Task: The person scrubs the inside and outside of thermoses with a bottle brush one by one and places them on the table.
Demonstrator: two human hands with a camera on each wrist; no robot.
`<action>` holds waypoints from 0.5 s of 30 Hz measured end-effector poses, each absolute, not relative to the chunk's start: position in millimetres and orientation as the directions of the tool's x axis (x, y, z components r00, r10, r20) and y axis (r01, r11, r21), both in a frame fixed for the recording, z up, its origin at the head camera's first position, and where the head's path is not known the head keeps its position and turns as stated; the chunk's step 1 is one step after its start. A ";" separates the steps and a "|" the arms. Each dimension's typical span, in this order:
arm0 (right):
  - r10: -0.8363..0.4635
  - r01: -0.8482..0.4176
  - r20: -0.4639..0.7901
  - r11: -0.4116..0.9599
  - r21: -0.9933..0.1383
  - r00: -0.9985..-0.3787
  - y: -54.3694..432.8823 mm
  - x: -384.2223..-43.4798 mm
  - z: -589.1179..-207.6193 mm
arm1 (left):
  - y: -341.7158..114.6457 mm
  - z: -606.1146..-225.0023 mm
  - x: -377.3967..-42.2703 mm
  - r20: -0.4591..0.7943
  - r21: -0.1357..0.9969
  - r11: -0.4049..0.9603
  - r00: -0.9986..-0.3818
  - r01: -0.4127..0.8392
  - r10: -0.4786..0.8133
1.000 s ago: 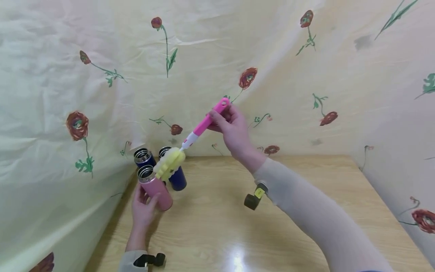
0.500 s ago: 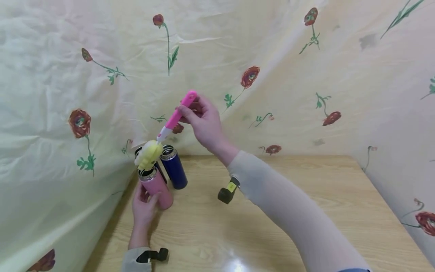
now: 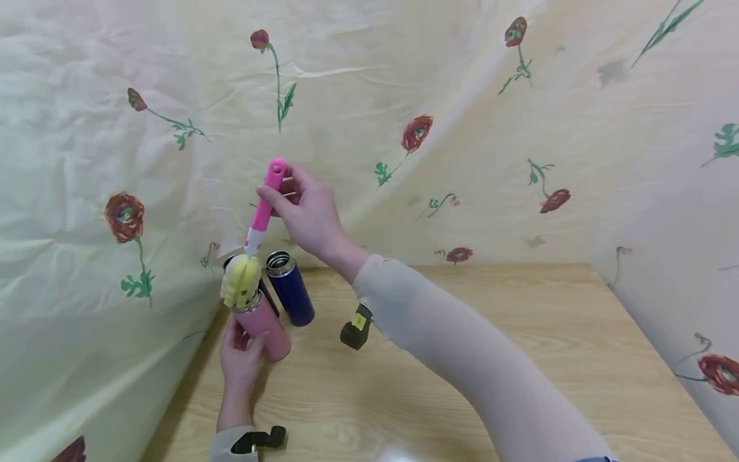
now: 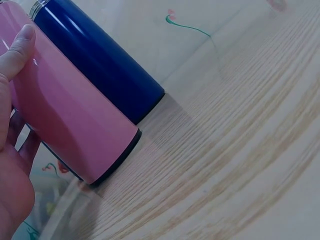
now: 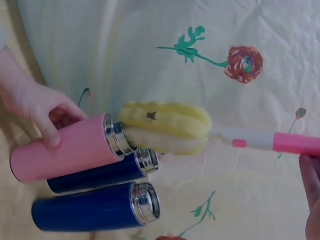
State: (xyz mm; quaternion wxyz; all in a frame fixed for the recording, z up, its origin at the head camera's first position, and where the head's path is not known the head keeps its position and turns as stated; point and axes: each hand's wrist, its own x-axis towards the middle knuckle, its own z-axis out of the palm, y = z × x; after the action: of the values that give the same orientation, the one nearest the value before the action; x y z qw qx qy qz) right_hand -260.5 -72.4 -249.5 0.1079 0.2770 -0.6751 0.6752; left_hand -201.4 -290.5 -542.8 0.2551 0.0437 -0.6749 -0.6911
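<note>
My left hand [image 3: 241,366] grips a pink bottle [image 3: 267,333] round its side as it stands on the table. Up above, my right hand [image 3: 312,215] pinches the pink handle of a bottle brush [image 3: 267,205]. The brush points down, and its yellow and white sponge head [image 5: 167,127] is right at the mouth of the pink bottle, overlapping the steel rim in the right wrist view. In the left wrist view the thumb lies along the side of the pink bottle [image 4: 70,100].
A blue bottle [image 3: 293,295], uncapped, stands right of the pink one. A second dark blue bottle [image 5: 100,172] is partly hidden behind the pink one. Flowered cloth [image 3: 358,77] hangs behind and left of the wooden table [image 3: 462,359].
My right hand has moved left with the bottle brush, tilting it more upright, and its sponge head has come to the pink bottle's mouth. The left hand keeps its grip in place.
</note>
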 end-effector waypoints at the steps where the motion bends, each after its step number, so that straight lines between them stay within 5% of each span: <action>1: -0.221 -0.533 0.527 -0.035 -0.845 -0.821 -74.0 -260.7 -248.6 | -290.9 -543.3 -201.6 0.289 0.953 0.039 -0.863 0.300 -0.414; 7: -0.122 -0.537 0.523 0.172 -0.826 -0.844 -81.4 -260.8 -242.0 | -293.3 -544.8 -203.1 0.295 0.950 0.033 -0.862 0.310 -0.413; 15: -0.144 -0.530 0.510 0.198 -0.825 -0.848 -87.0 -257.6 -237.2 | -296.1 -542.4 -200.4 0.223 0.973 0.041 -0.892 0.225 -0.394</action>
State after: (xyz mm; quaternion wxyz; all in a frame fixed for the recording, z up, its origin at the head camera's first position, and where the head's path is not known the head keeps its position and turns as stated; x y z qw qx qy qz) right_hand -257.6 -87.0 -237.2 0.1629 0.2226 -0.7565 0.5930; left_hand -200.4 -296.1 -542.4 0.2243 0.0616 -0.6856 -0.6898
